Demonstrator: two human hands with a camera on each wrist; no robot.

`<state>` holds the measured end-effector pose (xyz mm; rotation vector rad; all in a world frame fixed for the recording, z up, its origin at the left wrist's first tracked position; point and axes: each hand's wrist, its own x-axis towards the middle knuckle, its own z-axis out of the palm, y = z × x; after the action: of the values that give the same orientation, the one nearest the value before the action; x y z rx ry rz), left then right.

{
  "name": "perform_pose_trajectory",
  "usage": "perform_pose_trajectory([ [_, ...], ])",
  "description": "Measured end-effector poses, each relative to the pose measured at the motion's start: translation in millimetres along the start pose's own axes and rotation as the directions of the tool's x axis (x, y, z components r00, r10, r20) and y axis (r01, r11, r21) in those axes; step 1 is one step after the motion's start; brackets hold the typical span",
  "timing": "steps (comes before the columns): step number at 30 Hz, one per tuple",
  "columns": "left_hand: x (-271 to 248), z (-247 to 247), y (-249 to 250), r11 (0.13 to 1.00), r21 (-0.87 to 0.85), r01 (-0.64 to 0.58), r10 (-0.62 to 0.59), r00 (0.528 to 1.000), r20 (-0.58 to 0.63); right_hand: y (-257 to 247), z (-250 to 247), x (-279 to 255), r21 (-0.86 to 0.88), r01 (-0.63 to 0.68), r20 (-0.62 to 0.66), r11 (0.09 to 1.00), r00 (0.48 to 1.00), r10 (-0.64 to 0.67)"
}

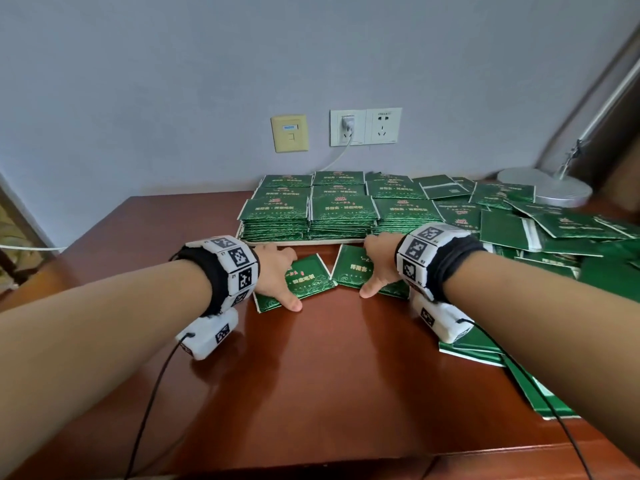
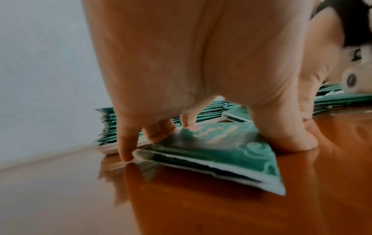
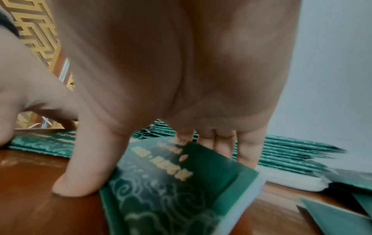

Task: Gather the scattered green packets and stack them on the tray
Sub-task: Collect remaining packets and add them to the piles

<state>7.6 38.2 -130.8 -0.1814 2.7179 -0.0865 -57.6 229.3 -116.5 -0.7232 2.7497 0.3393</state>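
Note:
Two small piles of green packets lie on the wooden table in front of the tray (image 1: 304, 241). My left hand (image 1: 282, 277) holds the left pile (image 1: 308, 277), thumb (image 2: 292, 139) at its near edge and fingers (image 2: 157, 135) at its far edge. In the same way my right hand (image 1: 375, 266) grips the right pile (image 1: 349, 268), its thumb (image 3: 80, 182) on the near side of that pile (image 3: 171, 182). Both piles rest on the table. The tray carries several neat stacks of packets (image 1: 341, 213).
Many loose green packets (image 1: 554, 230) are strewn over the right side of the table, some near its front right (image 1: 485, 348). A silver lamp base (image 1: 547, 188) stands at the back right. A plugged wall socket (image 1: 348, 128) is behind the tray.

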Motion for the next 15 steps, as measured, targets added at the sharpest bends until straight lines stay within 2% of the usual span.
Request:
perform_pose_trajectory([
  [3,-1.0,-0.8,0.6,0.999,-0.038,-0.025,0.025,1.000,0.003,-0.8,-0.5,-0.9,0.060,0.000,0.038,0.998,0.999,-0.002],
  [6,-3.5,-2.6,2.8,0.995,-0.075,-0.068,0.070,0.997,0.022,-1.9,0.8,-3.0,0.078,0.022,0.020,0.997,1.000,-0.024],
  [10,-7.2,-4.6,12.3,0.993,-0.069,-0.097,0.100,0.994,0.043,4.2,-1.8,-6.6,0.029,0.030,0.018,0.999,0.999,-0.030],
  [15,-12.4,-30.3,27.3,0.984,-0.072,-0.160,0.156,0.986,-0.066,40.9,-21.7,-10.2,0.128,-0.004,-0.110,0.992,0.994,0.018],
])
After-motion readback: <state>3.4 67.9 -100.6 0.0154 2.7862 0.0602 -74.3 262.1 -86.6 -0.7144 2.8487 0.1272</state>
